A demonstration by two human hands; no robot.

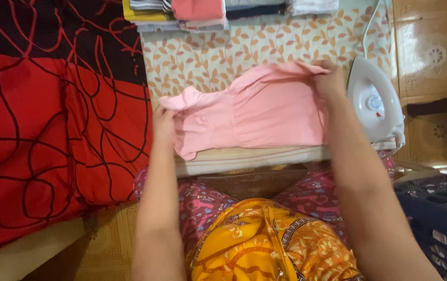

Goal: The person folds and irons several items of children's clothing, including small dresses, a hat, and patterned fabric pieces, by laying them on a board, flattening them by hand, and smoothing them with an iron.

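A pink garment (257, 112) lies spread on a low board covered with a leaf-patterned cloth (218, 52). My left hand (164, 126) grips the garment's left end, near a sleeve. My right hand (330, 78) pinches its upper right edge, where the fabric is folded over. Both forearms reach in from the bottom of the view.
A white electric iron (373, 101) rests at the board's right end, its cord running up. Folded clothes (202, 11) are stacked at the far edge. A red and black bedspread (51, 114) fills the left. A dark plastic basket (439, 208) stands at the lower right.
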